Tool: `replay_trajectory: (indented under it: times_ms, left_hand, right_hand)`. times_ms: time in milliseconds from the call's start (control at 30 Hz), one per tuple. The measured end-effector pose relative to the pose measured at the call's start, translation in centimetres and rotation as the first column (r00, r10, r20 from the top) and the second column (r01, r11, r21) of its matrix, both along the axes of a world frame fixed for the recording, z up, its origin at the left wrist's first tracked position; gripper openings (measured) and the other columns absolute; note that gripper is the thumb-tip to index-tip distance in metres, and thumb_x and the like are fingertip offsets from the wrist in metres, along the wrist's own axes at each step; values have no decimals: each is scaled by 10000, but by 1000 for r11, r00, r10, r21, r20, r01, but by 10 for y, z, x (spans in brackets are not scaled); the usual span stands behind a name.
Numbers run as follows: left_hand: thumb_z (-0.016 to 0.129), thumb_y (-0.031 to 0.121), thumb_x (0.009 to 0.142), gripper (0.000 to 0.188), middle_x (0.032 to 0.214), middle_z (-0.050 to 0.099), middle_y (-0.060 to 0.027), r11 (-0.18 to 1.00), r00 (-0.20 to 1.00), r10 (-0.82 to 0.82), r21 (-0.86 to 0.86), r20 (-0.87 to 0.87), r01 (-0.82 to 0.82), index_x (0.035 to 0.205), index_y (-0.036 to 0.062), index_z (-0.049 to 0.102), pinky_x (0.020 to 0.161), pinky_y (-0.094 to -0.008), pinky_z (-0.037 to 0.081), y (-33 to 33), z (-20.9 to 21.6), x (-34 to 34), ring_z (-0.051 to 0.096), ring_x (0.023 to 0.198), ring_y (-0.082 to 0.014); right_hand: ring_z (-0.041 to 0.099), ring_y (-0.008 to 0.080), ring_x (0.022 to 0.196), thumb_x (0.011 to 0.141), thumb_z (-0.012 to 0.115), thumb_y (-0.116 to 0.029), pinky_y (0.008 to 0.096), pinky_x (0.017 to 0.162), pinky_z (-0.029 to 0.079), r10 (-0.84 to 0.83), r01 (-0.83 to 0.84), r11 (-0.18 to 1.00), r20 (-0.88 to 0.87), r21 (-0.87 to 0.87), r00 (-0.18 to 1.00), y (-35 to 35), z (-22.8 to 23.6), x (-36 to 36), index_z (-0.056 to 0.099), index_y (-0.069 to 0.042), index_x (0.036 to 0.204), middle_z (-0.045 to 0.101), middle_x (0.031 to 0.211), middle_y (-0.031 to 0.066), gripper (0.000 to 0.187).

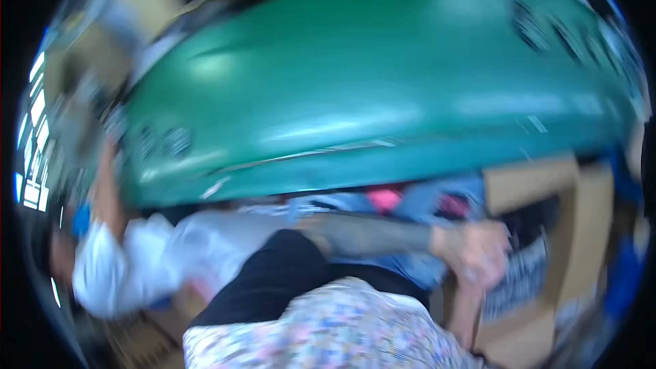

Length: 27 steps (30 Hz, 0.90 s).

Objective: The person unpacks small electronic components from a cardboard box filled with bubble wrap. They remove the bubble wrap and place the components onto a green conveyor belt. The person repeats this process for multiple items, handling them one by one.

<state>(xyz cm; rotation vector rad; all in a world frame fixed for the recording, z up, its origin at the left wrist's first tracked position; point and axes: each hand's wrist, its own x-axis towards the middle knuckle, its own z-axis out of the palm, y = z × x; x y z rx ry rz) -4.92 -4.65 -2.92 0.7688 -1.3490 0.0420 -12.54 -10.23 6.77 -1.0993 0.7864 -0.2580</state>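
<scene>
Green table fills the background. Leftmost, a blurred forearm rises beside white cloth; the left hand cannot be made out. Blue cloth lies below the table's edge; handling it seems the step. The right hand looks curled, its hold unclear; reaching rightward calls for clearing the cardboard box.

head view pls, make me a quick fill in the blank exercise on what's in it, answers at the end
1. The large glossy surface across the upper picture is coloured ____.
2. The open cardboard box stands on the ____ side of the picture.
3. The small bright cloth just below the glossy surface's edge is ____.

Missing words: green; right; pink
</scene>
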Motion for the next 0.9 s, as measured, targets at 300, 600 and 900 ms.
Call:
replay_trajectory:
  times_ms: [300,600,900]
  left_hand:
    - [733,115,776,167,750,609,-106,722,989,147,687,-33,-84,781,42,583,541,-364,487,4,24,35,623,637,-273]
    - [734,143,798,197,696,582,-121,688,999,36,726,-16,-13,782,38,568,536,-358,487,2,32,34,605,584,-289]
    - [744,171,791,208,715,594,-118,676,999,38,737,-24,-8,803,42,580,540,-352,491,5,30,36,618,596,-281]
  right_hand:
    - [634,214,991,1016,254,-519,347,872,509,135,-120,949,-30,292,990,-5,-26,-57,587,13,1148,651,1076,150,642]
    - [630,362,1014,688,792,-437,403,890,494,-38,-686,662,-928,-301,370,-138,-100,-153,561,56,1160,649,1080,239,720]
    - [613,385,1049,688,758,-336,412,904,485,-187,-538,735,-887,-412,423,-133,-155,-171,555,24,1183,645,1068,246,645]
